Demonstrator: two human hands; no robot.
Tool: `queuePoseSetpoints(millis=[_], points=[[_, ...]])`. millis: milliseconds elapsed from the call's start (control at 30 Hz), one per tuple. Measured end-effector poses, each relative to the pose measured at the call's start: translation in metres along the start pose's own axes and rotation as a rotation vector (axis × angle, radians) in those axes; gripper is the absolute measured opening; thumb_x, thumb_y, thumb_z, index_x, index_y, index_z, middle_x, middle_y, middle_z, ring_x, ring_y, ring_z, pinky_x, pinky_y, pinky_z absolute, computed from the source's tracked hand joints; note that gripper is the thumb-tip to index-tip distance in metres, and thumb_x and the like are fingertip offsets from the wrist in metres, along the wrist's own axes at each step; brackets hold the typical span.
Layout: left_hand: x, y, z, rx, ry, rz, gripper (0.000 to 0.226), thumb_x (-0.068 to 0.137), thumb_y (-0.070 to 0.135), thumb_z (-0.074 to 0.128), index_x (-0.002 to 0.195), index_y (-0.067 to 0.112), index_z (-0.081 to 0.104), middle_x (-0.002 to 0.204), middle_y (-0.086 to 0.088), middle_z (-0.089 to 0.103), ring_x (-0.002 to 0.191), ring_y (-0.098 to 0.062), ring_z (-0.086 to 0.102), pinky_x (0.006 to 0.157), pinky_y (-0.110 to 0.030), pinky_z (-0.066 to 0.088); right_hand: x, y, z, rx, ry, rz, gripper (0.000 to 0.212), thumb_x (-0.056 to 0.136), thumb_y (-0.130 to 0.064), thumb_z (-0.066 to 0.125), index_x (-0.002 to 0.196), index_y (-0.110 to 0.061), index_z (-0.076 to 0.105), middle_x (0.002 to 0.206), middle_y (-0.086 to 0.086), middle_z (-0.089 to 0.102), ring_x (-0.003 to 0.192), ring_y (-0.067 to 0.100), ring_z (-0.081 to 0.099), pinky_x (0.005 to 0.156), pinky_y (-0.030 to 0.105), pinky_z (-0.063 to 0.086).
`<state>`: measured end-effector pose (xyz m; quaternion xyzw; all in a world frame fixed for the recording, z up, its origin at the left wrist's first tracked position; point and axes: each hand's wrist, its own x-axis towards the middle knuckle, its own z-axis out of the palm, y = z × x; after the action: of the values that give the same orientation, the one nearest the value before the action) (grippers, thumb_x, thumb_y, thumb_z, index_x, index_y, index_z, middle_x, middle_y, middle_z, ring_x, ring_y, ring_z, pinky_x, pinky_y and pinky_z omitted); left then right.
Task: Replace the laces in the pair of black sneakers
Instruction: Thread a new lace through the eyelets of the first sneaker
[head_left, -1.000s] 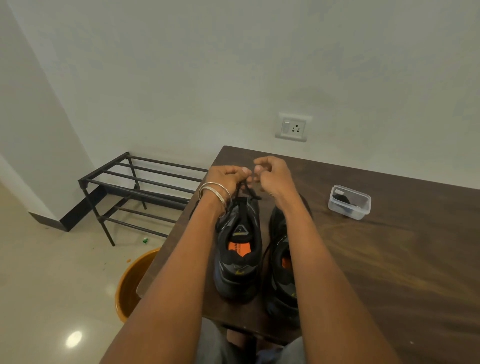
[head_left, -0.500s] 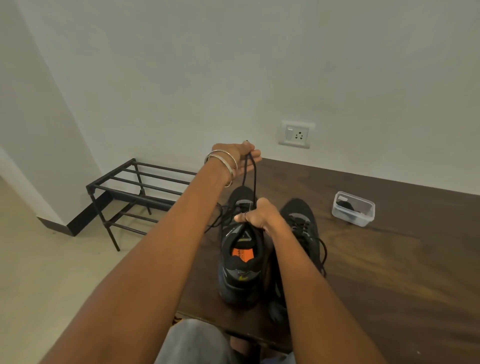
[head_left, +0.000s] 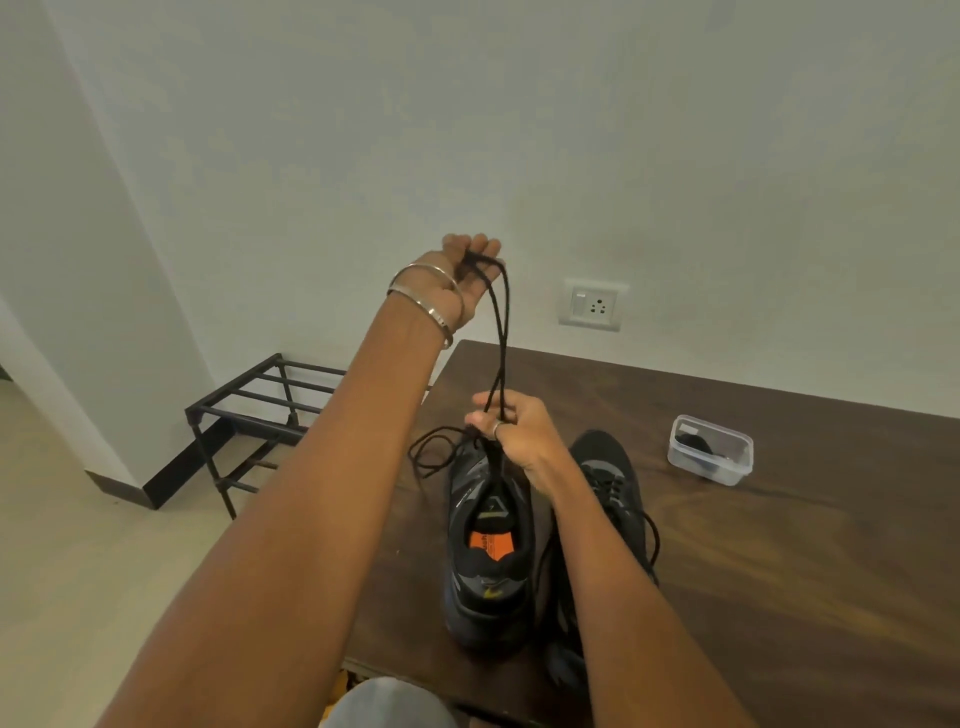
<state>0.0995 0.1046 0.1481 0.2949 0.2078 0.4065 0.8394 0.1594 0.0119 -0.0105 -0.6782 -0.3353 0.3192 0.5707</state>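
Observation:
Two black sneakers stand side by side on the dark wooden table (head_left: 779, 571), heels toward me. The left sneaker (head_left: 491, 551) shows an orange insole. The right sneaker (head_left: 608, 483) is partly hidden behind my right forearm and keeps its lace. My left hand (head_left: 462, 283), with bangles at the wrist, is raised high and grips the upper end of a doubled black lace (head_left: 501, 338). My right hand (head_left: 511, 431) pinches the same lace just above the left sneaker's front. A loose loop of lace hangs to the left of that shoe.
A small clear plastic box (head_left: 710, 449) with something black inside sits on the table at the right. A black metal shoe rack (head_left: 260, 410) stands on the floor to the left. A wall socket (head_left: 592, 304) is behind the table.
My left hand has risen well above the shoe, drawing the lace upward. My right hand moved from the shoe's front onto the lace and now pinches it lower down.

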Motion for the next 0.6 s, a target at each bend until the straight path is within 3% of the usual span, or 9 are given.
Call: queuePoseSetpoints(millis=[100,167,233,300,333,400,433,500,600], points=[[0.014,0.006,-0.027,-0.146,0.11,0.11,0.035,0.103,0.006,0.038,0.068,0.008,0.043,0.043,-0.003,0.055,0.042,-0.015,0.058,0.075,-0.032,0.052,-0.002,0.006,-0.012,0.011,-0.078,-0.015,0.02,0.098,0.002,0.052,0.113,0.001,0.066,0.086,0.004,0.066,0.084,0.012,0.063,0.078,0.022,0.054],[0.026,0.009,-0.057,-0.143,0.218,0.193,0.034,0.102,0.004,0.037,0.069,0.009,0.044,0.04,0.0,0.055,0.037,-0.01,0.057,0.059,-0.023,0.054,0.0,0.01,-0.02,0.017,-0.063,-0.019,0.02,0.099,0.002,0.049,0.105,0.0,0.068,0.082,0.003,0.063,0.081,0.011,0.062,0.074,0.021,0.055],[0.038,0.005,-0.101,-0.116,0.4,0.194,0.028,0.101,0.007,0.038,0.073,0.009,0.045,0.047,0.0,0.053,0.038,-0.011,0.054,0.048,-0.023,0.052,0.003,0.012,-0.025,0.007,-0.032,-0.021,0.021,0.099,0.003,0.048,0.096,-0.003,0.069,0.081,0.005,0.065,0.079,0.013,0.065,0.071,0.018,0.055],[0.048,-0.008,-0.147,-0.025,0.586,0.109,0.011,0.098,0.013,0.043,0.088,0.011,0.046,0.064,-0.003,0.055,0.046,-0.012,0.055,0.049,-0.023,0.052,0.007,0.014,-0.028,0.028,0.003,-0.013,0.021,0.099,0.003,0.05,0.095,-0.003,0.069,0.084,0.009,0.07,0.085,0.021,0.07,0.077,0.022,0.058],[0.045,-0.016,-0.161,0.121,0.697,0.04,0.003,0.095,0.016,0.048,0.098,0.014,0.048,0.075,-0.004,0.061,0.058,-0.012,0.061,0.06,-0.024,0.055,0.009,0.014,-0.028,0.032,0.021,-0.005,0.02,0.099,0.002,0.051,0.094,-0.003,0.07,0.087,0.011,0.072,0.091,0.025,0.071,0.082,0.027,0.058],[0.027,-0.037,-0.173,0.488,0.785,-0.136,0.027,0.094,0.022,0.053,0.119,0.011,0.048,0.103,-0.006,0.061,0.095,-0.016,0.062,0.086,-0.031,0.049,0.011,0.014,-0.027,-0.008,0.052,0.006,0.019,0.098,-0.001,0.055,0.092,-0.009,0.072,0.092,0.01,0.075,0.097,0.026,0.071,0.089,0.034,0.057],[0.016,-0.051,-0.177,0.663,0.827,-0.149,0.032,0.096,0.022,0.053,0.122,0.006,0.048,0.106,-0.007,0.055,0.105,-0.02,0.058,0.091,-0.031,0.046,0.012,0.014,-0.026,-0.053,0.065,0.004,0.019,0.097,-0.003,0.057,0.09,-0.012,0.072,0.093,0.008,0.075,0.097,0.023,0.072,0.09,0.036,0.057],[0.004,-0.072,-0.185,1.018,0.945,-0.126,0.038,0.095,0.02,0.056,0.127,0.0,0.052,0.11,-0.009,0.054,0.109,-0.026,0.054,0.091,-0.032,0.044,0.013,0.01,-0.026,-0.143,0.083,-0.008,0.017,0.095,-0.007,0.061,0.087,-0.015,0.073,0.092,0.006,0.076,0.092,0.02,0.072,0.088,0.036,0.058],[-0.005,-0.078,-0.177,1.27,0.968,-0.042,0.036,0.094,0.025,0.056,0.12,0.0,0.059,0.123,-0.02,0.056,0.116,-0.033,0.05,0.096,-0.04,0.041,0.016,0.005,-0.026,-0.226,0.114,-0.018,0.011,0.093,-0.012,0.066,0.089,-0.008,0.076,0.089,0.008,0.076,0.089,0.02,0.073,0.088,0.037,0.059]])
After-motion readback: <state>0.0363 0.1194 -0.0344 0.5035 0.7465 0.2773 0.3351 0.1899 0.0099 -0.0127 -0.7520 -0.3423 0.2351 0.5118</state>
